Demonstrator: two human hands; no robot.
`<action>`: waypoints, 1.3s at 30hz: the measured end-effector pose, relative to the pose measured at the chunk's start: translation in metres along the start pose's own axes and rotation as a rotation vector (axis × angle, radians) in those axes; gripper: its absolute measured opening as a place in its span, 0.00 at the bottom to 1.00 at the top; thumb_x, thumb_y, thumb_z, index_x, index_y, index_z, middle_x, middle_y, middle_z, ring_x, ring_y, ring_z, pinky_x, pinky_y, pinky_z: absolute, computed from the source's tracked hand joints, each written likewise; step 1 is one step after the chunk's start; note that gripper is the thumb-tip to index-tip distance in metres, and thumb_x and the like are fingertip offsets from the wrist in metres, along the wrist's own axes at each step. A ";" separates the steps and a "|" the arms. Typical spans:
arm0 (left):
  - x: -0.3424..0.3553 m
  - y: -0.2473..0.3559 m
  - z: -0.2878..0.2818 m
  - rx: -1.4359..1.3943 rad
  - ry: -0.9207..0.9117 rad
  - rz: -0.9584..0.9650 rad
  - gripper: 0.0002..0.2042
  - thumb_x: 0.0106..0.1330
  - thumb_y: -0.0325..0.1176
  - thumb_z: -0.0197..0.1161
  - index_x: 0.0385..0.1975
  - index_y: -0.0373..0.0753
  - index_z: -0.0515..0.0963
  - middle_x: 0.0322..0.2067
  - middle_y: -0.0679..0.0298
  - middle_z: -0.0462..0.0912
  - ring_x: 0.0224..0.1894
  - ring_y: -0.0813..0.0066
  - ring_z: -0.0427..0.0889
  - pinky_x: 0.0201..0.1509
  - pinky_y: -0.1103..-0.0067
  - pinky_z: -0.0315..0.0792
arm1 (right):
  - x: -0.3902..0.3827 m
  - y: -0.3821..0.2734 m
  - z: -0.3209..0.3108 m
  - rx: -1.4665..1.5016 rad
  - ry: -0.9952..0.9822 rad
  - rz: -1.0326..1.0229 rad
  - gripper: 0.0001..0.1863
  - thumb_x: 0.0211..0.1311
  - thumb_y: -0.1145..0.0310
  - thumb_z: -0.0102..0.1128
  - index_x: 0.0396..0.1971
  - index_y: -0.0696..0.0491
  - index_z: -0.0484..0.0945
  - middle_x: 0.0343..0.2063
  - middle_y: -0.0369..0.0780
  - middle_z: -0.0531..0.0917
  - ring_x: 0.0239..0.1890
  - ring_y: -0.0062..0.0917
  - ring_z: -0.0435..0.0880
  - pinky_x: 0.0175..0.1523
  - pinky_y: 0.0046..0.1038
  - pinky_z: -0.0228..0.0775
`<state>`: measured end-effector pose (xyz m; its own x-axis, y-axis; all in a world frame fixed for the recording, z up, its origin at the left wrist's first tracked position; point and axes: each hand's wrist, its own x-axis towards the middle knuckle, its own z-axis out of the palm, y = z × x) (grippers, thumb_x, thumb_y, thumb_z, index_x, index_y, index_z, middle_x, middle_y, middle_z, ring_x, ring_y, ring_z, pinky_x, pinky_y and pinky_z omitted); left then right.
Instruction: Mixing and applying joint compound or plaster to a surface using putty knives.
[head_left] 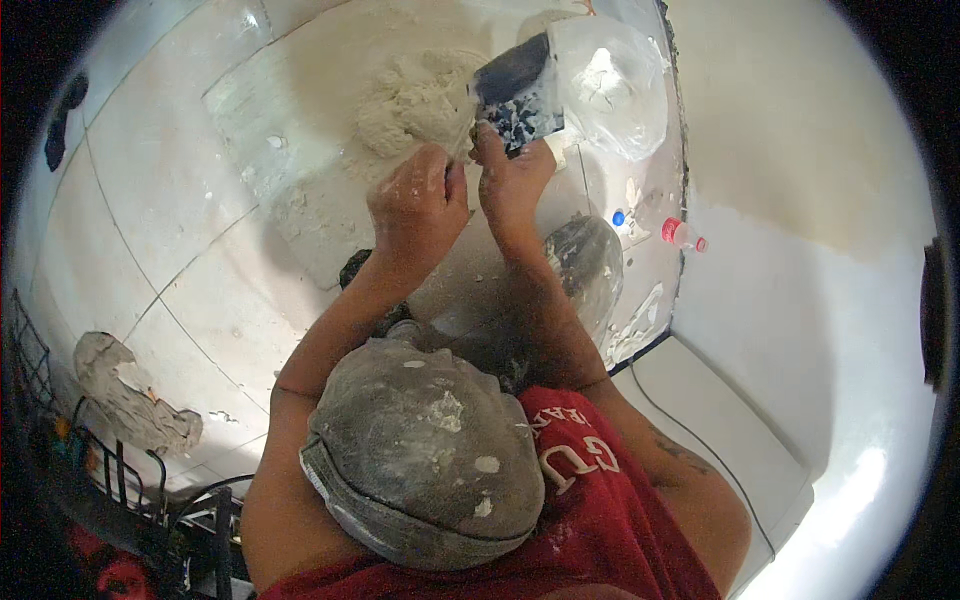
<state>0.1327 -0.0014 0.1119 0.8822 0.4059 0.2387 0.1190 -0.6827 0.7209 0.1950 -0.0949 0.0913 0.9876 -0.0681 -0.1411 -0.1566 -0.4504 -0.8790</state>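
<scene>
My right hand (515, 190) grips a wide-bladed putty knife (520, 95), its dark blade smeared with white paste and raised in front of me. My left hand (415, 205) is close beside it, curled into a fist, with the palm side turned away. Whether a second tool is in that fist I cannot make out. Just past both hands, a lumpy heap of off-white plaster (415, 105) lies on the tiled floor, with thinner smears around it. To the right of the blade sits a clear plastic bag (620, 95) with white material in it.
A wall (790, 150) rises on the right. Near its foot are a blue cap (618, 217) and a small bottle with a red label (683, 235). A crumpled grey sack (130, 395) lies at left, near a metal rack (120, 465). A cable (690, 430) crosses a white panel.
</scene>
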 end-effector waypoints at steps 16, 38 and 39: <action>0.000 -0.068 0.012 0.205 0.094 0.645 0.03 0.50 0.30 0.57 0.23 0.40 0.73 0.29 0.63 0.76 0.32 0.67 0.74 0.33 0.72 0.71 | 0.006 -0.044 -0.085 -0.669 -0.433 -0.556 0.16 0.43 0.81 0.49 0.37 0.58 0.69 0.33 0.47 0.75 0.34 0.41 0.76 0.38 0.31 0.68; -0.003 -0.063 0.001 -0.026 -0.050 0.781 0.06 0.40 0.31 0.58 0.20 0.38 0.74 0.32 0.61 0.76 0.36 0.65 0.74 0.42 0.71 0.71 | 0.019 -0.046 -0.069 -1.015 -0.697 -0.637 0.24 0.39 0.80 0.48 0.44 0.53 0.64 0.40 0.44 0.70 0.34 0.42 0.76 0.36 0.40 0.67; -0.002 -0.063 0.002 0.005 -0.062 0.815 0.07 0.39 0.31 0.58 0.20 0.39 0.75 0.32 0.61 0.76 0.36 0.66 0.74 0.43 0.72 0.71 | 0.012 -0.048 -0.069 -0.965 -0.718 -0.692 0.22 0.39 0.82 0.45 0.41 0.54 0.65 0.36 0.44 0.72 0.31 0.41 0.75 0.33 0.39 0.66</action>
<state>0.1245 0.0399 0.0652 0.7160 -0.2538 0.6503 -0.5693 -0.7514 0.3335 0.2148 -0.1353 0.1629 0.5985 0.7541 -0.2703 0.7137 -0.6552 -0.2476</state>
